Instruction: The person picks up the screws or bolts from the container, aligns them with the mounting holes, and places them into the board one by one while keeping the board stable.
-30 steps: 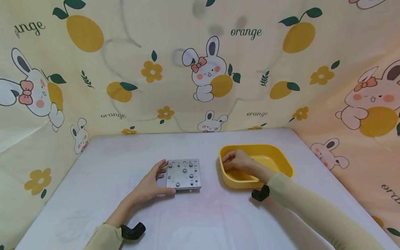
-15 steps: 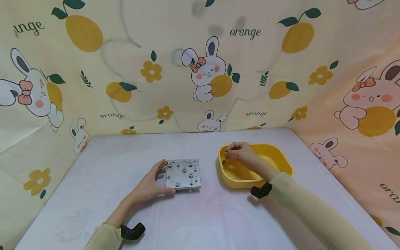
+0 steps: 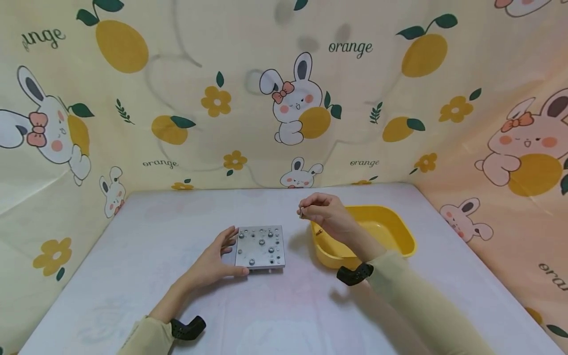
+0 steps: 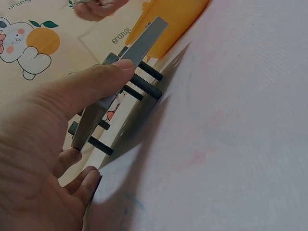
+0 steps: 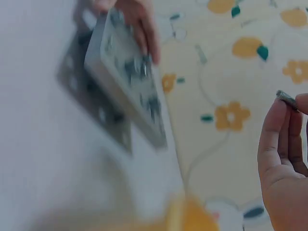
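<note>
A square silver metal plate [image 3: 260, 247] with holes and several socket-head screws [image 3: 262, 242] set in it is over the white table. My left hand [image 3: 213, 260] grips its left side, thumb along the near edge and fingers at the far left corner. From below, the left wrist view shows dark threaded shanks [image 4: 146, 86] sticking out under the plate. My right hand [image 3: 330, 217] is raised above the left rim of the yellow tray, pinching a small screw [image 5: 287, 98] between thumb and fingertips. Its threaded end shows; the rest is hidden by the fingers.
The yellow tray [image 3: 401, 224] stands to the right of the plate. A small brass-coloured piece [image 3: 319, 232] lies inside at its left wall. Patterned cloth [image 3: 248, 123] closes off the table's back and sides.
My right hand has come up out of the yellow tray and moved left, now with the screw between its fingertips. The left hand and the plate have stayed in place.
</note>
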The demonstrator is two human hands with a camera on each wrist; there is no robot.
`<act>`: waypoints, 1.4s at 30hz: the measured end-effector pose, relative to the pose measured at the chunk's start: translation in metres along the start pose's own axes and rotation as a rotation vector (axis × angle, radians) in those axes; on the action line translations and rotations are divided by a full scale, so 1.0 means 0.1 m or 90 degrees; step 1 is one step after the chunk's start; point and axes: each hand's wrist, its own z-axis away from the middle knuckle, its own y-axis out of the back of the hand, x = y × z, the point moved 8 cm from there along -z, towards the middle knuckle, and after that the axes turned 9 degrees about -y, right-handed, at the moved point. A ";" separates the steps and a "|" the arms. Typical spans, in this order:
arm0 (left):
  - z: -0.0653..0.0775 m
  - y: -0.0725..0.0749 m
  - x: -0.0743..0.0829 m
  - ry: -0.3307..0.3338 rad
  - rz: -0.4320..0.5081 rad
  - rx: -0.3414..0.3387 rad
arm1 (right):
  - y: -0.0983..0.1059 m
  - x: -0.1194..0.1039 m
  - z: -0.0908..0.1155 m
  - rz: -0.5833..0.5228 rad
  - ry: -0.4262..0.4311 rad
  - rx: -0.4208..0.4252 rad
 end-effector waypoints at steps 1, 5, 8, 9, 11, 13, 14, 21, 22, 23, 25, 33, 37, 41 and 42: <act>0.00 0.00 0.00 0.001 0.001 0.000 | -0.08 0.01 -0.03 0.001 0.007 -0.011; -0.01 0.00 0.00 0.002 0.003 -0.001 | -0.40 0.10 -0.15 0.021 0.031 -0.037; 0.00 0.01 0.00 -0.003 0.004 0.001 | -0.56 0.24 -0.26 0.019 0.035 -0.034; 0.00 0.01 0.00 -0.004 0.006 0.002 | -0.58 0.29 -0.30 0.013 0.033 -0.029; -0.01 0.01 0.00 -0.006 0.007 0.001 | -0.61 0.40 -0.36 -0.004 0.022 -0.011; -0.01 0.00 -0.01 -0.005 0.005 -0.002 | -0.59 0.50 -0.42 -0.017 0.007 0.011; -0.01 0.00 -0.01 -0.003 0.006 -0.003 | -0.58 0.55 -0.44 -0.020 -0.001 0.023; -0.03 -0.01 -0.04 -0.001 0.001 -0.003 | -0.49 0.72 -0.57 -0.007 -0.023 0.073; -0.03 0.00 -0.04 -0.001 0.001 -0.002 | -0.48 0.73 -0.59 0.001 -0.022 0.074; -0.03 0.00 -0.05 -0.001 0.002 -0.002 | -0.47 0.75 -0.61 0.012 -0.021 0.078; -0.03 0.00 -0.06 0.000 0.002 -0.002 | -0.45 0.77 -0.64 0.039 -0.018 0.085; -0.02 0.01 -0.06 -0.003 0.007 0.002 | -0.46 0.83 -0.69 0.159 -0.023 0.085; -0.01 0.01 -0.06 -0.001 0.010 0.002 | -0.48 0.80 -0.71 0.248 -0.008 0.092; -0.01 0.01 -0.06 0.003 0.011 0.002 | -0.50 0.80 -0.73 0.315 0.009 0.086; -0.01 0.01 -0.06 0.004 0.011 0.001 | -0.50 0.80 -0.73 0.324 0.013 0.082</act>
